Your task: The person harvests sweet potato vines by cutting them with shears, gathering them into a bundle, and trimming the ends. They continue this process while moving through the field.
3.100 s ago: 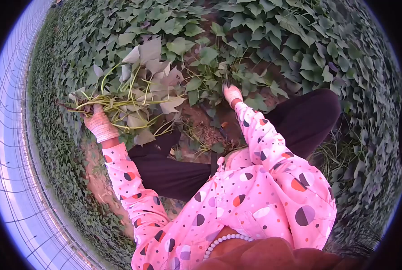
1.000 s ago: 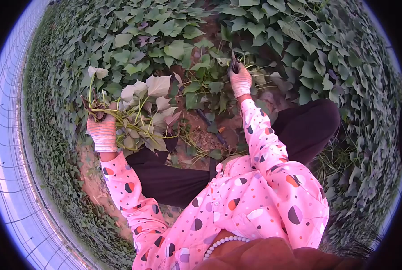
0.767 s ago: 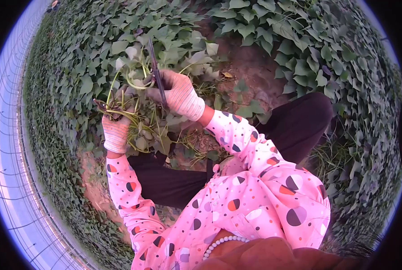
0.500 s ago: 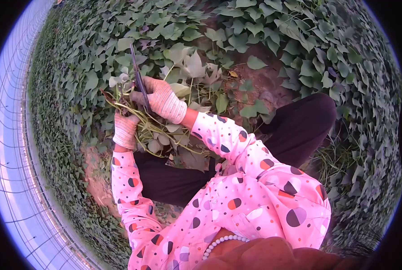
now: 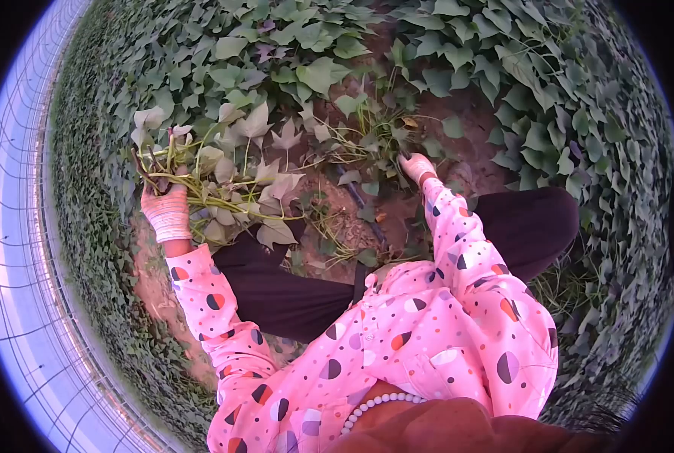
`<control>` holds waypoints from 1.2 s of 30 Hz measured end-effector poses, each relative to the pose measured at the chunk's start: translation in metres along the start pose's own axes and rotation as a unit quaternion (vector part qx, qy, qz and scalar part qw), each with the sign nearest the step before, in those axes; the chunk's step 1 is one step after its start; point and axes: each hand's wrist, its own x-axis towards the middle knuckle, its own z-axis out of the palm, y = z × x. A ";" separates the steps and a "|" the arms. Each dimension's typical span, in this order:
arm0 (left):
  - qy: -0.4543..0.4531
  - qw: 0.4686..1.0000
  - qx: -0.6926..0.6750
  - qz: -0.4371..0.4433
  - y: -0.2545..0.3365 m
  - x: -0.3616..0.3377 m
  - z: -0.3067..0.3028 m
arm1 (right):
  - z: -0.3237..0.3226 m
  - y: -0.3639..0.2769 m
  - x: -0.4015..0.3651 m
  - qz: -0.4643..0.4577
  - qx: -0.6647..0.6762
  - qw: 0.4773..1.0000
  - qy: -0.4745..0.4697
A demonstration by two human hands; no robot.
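Observation:
My left hand (image 5: 167, 210), in a pale striped knit glove, is closed around a bunch of cut leafy vines (image 5: 220, 192) with heart-shaped leaves. Their stem ends stick up above the fist, and the stems trail to the right. My right hand (image 5: 417, 167), also gloved, is down among low green stems (image 5: 382, 124) at the edge of the bare soil. Its fingers are curled, with a dark bit of the dark-handled blade showing at the fingertips; leaves hide the rest.
Dense leafy vines (image 5: 518, 83) spread across the ground ahead and to the right. A dark thin hose (image 5: 358, 198) runs over the soil (image 5: 337, 202) between my knees. Dark trousers (image 5: 284, 291) flank it. At far left stands a wire-grid wall (image 5: 20, 302).
Both hands were together at the vine bunch, the right holding a dark-handled blade. The left has moved further left with the bunch; the right has swung right and down to the low stems.

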 end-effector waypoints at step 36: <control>-0.035 0.995 -0.084 -0.032 0.035 -0.022 0.014 | -0.039 -0.096 0.062 -0.073 0.167 0.951 0.250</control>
